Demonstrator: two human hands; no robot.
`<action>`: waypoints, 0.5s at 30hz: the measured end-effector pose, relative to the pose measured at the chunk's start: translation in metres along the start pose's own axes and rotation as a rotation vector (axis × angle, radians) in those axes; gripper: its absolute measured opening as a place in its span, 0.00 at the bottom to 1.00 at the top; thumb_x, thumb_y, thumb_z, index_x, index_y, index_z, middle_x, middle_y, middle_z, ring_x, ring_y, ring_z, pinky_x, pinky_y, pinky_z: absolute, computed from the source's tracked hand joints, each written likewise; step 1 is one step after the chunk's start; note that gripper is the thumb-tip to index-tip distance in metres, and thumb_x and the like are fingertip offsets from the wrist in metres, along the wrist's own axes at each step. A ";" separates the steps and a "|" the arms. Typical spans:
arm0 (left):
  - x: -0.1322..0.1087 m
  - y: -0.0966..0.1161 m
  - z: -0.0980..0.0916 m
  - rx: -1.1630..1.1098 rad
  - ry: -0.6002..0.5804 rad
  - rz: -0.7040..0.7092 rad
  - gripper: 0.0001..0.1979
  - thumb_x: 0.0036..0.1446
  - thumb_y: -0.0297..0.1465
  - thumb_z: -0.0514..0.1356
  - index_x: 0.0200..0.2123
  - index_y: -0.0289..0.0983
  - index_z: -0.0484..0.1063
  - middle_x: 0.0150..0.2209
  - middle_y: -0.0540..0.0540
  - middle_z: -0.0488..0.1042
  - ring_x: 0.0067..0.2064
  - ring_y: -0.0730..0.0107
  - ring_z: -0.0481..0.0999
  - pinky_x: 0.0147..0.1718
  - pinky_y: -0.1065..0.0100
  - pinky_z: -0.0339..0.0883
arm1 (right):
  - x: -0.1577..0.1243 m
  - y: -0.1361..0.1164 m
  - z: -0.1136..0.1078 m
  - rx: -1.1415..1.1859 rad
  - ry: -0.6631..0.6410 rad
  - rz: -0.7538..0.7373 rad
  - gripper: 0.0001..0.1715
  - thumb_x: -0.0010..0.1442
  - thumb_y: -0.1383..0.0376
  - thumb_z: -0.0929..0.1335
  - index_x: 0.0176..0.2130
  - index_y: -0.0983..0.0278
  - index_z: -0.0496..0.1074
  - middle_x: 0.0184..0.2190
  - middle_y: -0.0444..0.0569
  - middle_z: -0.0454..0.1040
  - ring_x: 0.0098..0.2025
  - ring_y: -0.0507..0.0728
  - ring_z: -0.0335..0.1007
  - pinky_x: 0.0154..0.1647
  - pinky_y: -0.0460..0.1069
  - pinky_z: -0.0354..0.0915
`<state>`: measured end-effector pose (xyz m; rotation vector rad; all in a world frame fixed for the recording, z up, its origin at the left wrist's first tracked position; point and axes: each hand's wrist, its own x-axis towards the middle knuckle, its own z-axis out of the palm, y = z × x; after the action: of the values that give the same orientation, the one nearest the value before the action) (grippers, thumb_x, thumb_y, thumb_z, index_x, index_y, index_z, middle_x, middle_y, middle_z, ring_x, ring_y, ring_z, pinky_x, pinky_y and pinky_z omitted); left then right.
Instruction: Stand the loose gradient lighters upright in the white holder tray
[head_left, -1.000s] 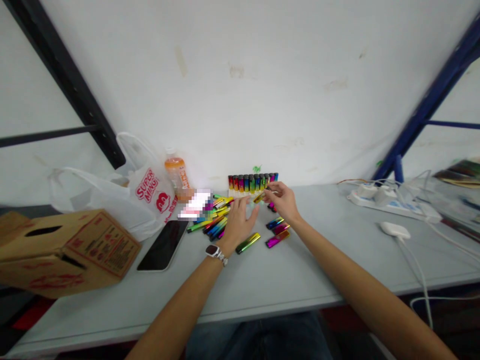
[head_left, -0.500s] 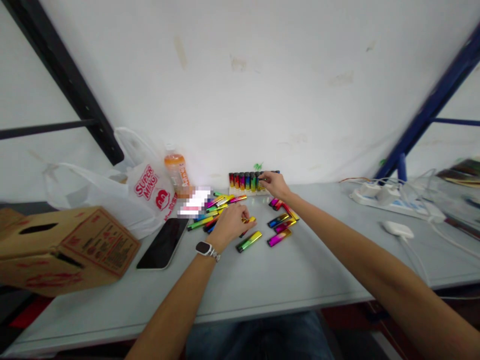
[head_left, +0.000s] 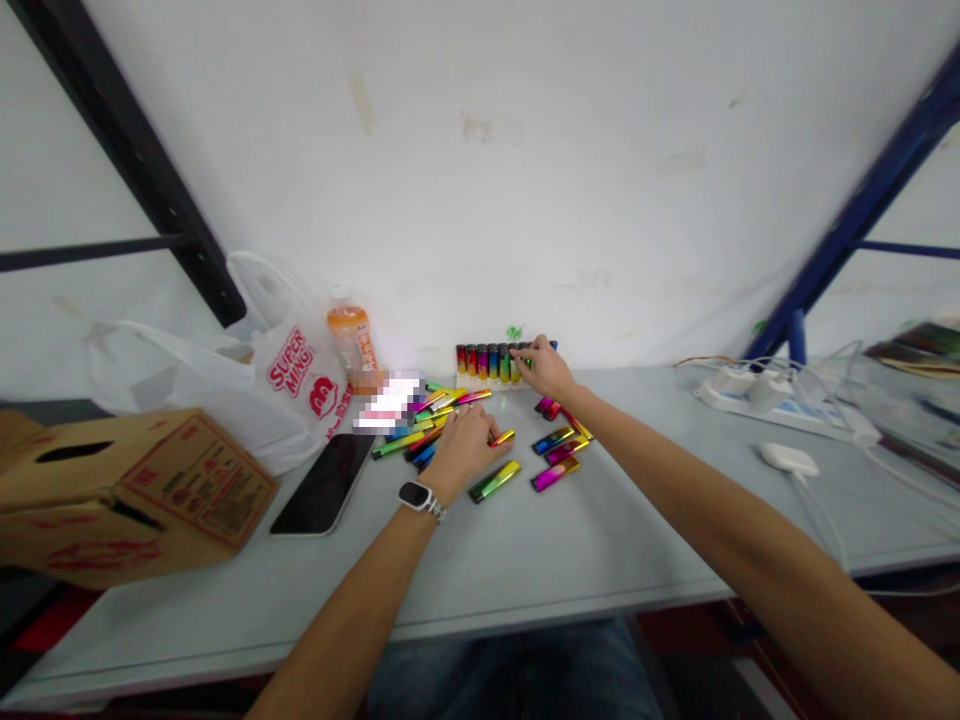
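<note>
We look through one camera worn on the head — above and behind the left hand (head_left: 466,445) and right hand (head_left: 547,370), facing forward and down. The wall (head_left: 525,200) fills our upper half nearly square-on, the desk (head_left: 570,560) our lower, the lap (head_left: 517,670) our bottom edge. We see wide — box (head_left: 135,500) at left, power strip (head_left: 791,412) at right, lighters (head_left: 495,482) small near the middle.

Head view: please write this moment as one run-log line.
left hand: at loose glossy multicoloured lighters | right hand: at upright row of glossy multicoloured lighters | grips: unclear
</note>
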<state>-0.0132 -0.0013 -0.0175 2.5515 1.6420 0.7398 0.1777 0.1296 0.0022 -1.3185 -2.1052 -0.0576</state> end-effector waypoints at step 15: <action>0.004 0.006 -0.010 -0.449 0.148 -0.089 0.13 0.67 0.42 0.53 0.42 0.40 0.70 0.26 0.50 0.73 0.26 0.67 0.72 0.29 0.68 0.59 | -0.073 -0.068 -0.011 0.554 0.057 0.121 0.23 0.67 0.50 0.61 0.35 0.64 0.72 0.24 0.43 0.67 0.28 0.53 0.62 0.30 0.47 0.56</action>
<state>-0.0104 -0.0029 -0.0052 2.1426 1.4109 1.1598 0.1483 0.0336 -0.0087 -1.0809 -1.8046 0.4973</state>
